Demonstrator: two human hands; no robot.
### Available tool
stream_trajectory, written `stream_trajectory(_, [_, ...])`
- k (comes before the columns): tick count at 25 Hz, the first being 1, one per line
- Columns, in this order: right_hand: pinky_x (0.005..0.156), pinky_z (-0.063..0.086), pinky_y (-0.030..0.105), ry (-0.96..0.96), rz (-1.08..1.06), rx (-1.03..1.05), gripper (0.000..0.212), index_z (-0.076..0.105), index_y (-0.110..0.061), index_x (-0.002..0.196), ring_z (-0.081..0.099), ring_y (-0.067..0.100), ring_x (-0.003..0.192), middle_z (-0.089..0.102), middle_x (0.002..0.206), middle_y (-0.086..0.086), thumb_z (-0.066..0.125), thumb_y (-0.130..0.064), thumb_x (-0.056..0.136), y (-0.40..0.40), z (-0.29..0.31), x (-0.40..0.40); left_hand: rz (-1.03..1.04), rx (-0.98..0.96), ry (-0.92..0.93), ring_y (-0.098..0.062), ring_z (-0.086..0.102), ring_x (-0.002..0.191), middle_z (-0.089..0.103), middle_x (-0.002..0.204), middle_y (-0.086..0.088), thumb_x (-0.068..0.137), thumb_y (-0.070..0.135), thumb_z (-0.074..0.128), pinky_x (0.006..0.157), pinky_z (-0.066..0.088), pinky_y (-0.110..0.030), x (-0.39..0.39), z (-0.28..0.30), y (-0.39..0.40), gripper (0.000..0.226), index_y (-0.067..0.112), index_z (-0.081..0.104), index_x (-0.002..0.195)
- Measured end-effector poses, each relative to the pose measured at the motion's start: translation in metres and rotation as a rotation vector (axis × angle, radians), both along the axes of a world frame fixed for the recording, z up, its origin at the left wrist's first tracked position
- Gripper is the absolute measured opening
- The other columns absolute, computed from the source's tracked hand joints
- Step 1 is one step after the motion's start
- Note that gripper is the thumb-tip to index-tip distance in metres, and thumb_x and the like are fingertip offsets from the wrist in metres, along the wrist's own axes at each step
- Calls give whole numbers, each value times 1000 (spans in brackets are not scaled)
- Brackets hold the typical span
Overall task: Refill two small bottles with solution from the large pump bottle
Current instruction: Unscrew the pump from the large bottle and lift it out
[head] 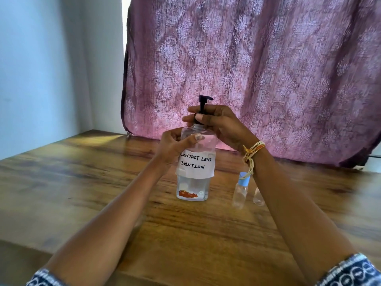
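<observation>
The large clear pump bottle (193, 182) stands upright mid-table, with a white paper label reading "CONTACT LENS SOLUTION". My left hand (175, 146) grips its shoulder from the left. My right hand (216, 122) pinches the black pump collar (203, 109) at the neck; the pump head sticks up above my fingers. A small clear bottle with a blue cap (240, 190) stands to the right of the big bottle. A second small clear bottle (258, 198) stands just beyond it, mostly hidden behind my right forearm.
The wooden table (103, 182) runs to a front edge near my elbows. A purple patterned curtain (257, 69) hangs behind the table. A pale wall (51, 69) is at the left. Threads are tied on my right wrist.
</observation>
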State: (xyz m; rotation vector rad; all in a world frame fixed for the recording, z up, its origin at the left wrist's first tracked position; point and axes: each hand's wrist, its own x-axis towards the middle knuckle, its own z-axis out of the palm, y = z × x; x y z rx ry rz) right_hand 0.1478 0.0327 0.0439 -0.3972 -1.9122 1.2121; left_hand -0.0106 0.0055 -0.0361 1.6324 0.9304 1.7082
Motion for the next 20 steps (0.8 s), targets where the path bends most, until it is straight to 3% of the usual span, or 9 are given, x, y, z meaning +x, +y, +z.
stream_trajectory(3, [84,56,36,22,-171,98,15,71,-7,94,68,23,86,72,95,15,70,0,81,-4,-4,-4,-6,31,13,-36,72,88,74,94,-21,66,43,79,77,58,-46,1,2,-5,42,11,73,93])
stream_trajectory(7, [74,57,30,114,-249,34,18,75,-5,85,70,18,76,74,82,9,83,-6,69,-3,-7,-6,-39,57,-8,-32,72,90,75,98,-17,70,38,76,78,58,-44,6,3,-9,35,16,72,97])
stream_trajectory(11, [74,58,30,184,-113,-100,21,70,2,96,70,19,76,75,84,6,70,6,75,1,-8,-1,-71,29,-22,-43,68,96,69,106,-27,72,34,75,81,57,-51,6,3,-8,47,3,65,106])
stream_trajectory(14, [89,56,37,156,-65,-64,28,64,3,111,68,26,94,71,98,15,56,11,85,-2,-7,1,-106,6,-37,-39,69,99,70,109,-24,79,25,71,84,58,-50,7,1,-6,41,1,61,111])
stream_trajectory(17, [83,57,31,54,-258,91,36,65,-1,110,69,20,88,71,96,16,76,-2,76,-9,-5,-5,-149,23,-63,-25,72,95,75,102,-10,83,20,69,76,60,-35,9,-1,-4,30,11,63,110])
stream_trajectory(20, [76,60,33,74,-366,90,45,67,1,107,71,22,78,73,91,21,85,-5,66,-9,-3,-7,-176,39,-82,-17,73,88,77,95,-2,84,17,69,69,57,-25,9,-1,-6,21,16,64,105])
